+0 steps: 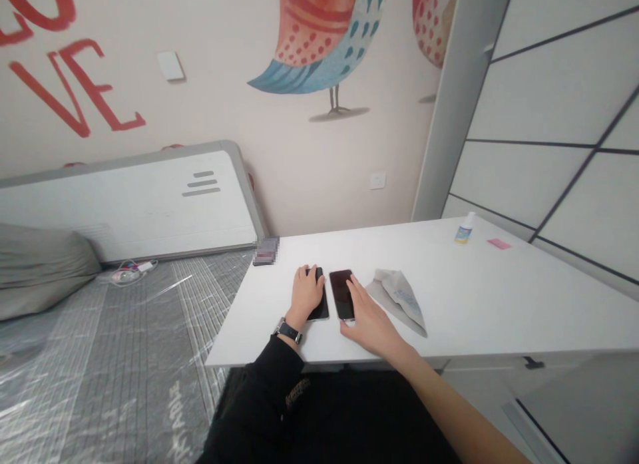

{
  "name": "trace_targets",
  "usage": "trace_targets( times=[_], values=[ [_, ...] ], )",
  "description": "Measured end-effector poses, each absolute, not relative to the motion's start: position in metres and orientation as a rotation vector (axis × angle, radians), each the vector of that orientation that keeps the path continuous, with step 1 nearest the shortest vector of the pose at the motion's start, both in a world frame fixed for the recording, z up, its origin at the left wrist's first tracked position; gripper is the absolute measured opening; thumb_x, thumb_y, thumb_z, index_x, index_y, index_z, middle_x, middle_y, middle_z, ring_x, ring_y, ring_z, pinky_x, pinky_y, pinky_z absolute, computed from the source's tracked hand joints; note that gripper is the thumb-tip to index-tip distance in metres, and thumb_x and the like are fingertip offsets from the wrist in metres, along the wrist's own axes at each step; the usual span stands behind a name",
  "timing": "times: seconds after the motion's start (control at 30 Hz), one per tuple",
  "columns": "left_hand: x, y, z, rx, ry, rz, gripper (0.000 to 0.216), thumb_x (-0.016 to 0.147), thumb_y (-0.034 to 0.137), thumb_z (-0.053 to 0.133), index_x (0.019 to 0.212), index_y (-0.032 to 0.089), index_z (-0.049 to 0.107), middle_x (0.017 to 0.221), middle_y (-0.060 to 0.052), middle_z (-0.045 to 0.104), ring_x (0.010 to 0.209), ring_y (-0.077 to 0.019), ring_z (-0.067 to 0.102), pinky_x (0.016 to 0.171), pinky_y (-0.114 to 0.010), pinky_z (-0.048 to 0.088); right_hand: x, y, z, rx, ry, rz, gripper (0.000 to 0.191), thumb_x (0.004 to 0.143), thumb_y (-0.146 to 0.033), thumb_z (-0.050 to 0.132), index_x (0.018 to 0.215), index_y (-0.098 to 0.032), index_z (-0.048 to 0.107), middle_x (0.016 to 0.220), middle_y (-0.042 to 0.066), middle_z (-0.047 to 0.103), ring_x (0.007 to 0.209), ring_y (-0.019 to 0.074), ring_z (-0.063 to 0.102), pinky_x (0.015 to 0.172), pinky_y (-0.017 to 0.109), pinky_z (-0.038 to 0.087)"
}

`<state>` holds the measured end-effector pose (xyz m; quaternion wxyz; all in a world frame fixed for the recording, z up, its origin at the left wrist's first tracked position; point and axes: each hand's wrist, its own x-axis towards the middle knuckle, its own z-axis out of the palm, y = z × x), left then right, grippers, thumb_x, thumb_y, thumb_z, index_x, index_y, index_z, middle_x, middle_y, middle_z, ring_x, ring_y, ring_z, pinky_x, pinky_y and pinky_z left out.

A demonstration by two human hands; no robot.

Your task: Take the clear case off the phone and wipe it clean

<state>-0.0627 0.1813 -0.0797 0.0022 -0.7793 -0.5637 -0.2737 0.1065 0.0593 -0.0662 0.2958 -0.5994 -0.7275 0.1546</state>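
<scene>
Two dark smartphones lie side by side, slightly apart, on a white desk (499,297). My left hand (306,291) is laid over the left smartphone (320,308), fingers curled across its upper part and hiding much of it. There is a watch (288,331) on my left wrist. The right smartphone (341,293) has its glossy dark screen facing up. Along its right edge and lower corner, my right hand (367,317) grips it with fingers and thumb. Just right of that hand lies a crumpled grey cloth (399,297).
A small white bottle (464,229) stands at the desk's back right, beside a pink slip (499,243). A blurred stack (266,250) sits at the back left corner. Left of the desk is a plastic-covered bed (124,357) with cables (130,271) and a grey cushion (42,271).
</scene>
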Motion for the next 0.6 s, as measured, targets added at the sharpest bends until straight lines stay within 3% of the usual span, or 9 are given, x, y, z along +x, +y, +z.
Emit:
trace_targets(
  times=[0.17,0.3,0.4,0.53,0.6],
  values=[
    [-0.063,0.180,-0.076,-2.450,-1.836,-0.936,0.038,0.098,0.035,0.066,0.131,0.018,0.062,0.140,-0.011,0.061,0.126,-0.0293,0.061,0.105,-0.055,0.052,0.098,0.064,-0.070,-1.566,-1.851,0.423,0.090,0.084,-0.034,0.066,0.159,-0.007,0.027,0.171,0.025,0.014,0.158,0.0383,0.019,0.127,0.056,0.025],
    [-0.062,0.177,-0.069,-2.463,-1.928,-1.037,0.039,0.098,0.036,0.066,0.132,0.019,0.061,0.142,-0.012,0.060,0.127,-0.0296,0.060,0.106,-0.056,0.051,0.101,0.067,-0.071,-1.493,-1.787,0.454,0.086,0.078,-0.019,0.063,0.157,-0.011,0.031,0.170,0.023,0.024,0.158,0.0329,0.022,0.129,0.052,0.023],
    [-0.062,0.174,-0.058,-2.462,-2.015,-1.143,0.039,0.098,0.035,0.064,0.133,0.018,0.060,0.146,-0.013,0.057,0.135,-0.0323,0.054,0.113,-0.061,0.044,0.111,0.067,-0.067,-1.455,-1.708,0.509,0.091,0.070,-0.014,0.063,0.156,-0.009,0.032,0.167,0.025,0.028,0.157,0.0342,0.025,0.128,0.053,0.024],
    [-0.060,0.157,-0.036,-2.489,-2.046,-1.363,0.041,0.101,0.020,0.048,0.142,0.014,0.054,0.160,-0.019,0.043,0.154,-0.0316,0.032,0.127,-0.058,0.024,0.125,0.061,-0.060,-1.357,-1.602,0.641,0.085,0.075,-0.020,0.063,0.154,-0.012,0.032,0.158,0.027,0.045,0.145,0.0353,0.048,0.118,0.054,0.042],
    [-0.055,0.136,-0.027,-2.561,-2.019,-1.485,0.047,0.101,0.020,0.044,0.147,0.014,0.048,0.164,-0.019,0.039,0.155,-0.0274,0.031,0.128,-0.051,0.025,0.126,0.050,-0.055,-1.282,-1.564,0.700,0.079,0.081,-0.025,0.060,0.154,-0.017,0.031,0.158,0.024,0.045,0.141,0.0321,0.054,0.113,0.049,0.050]
  ],
)
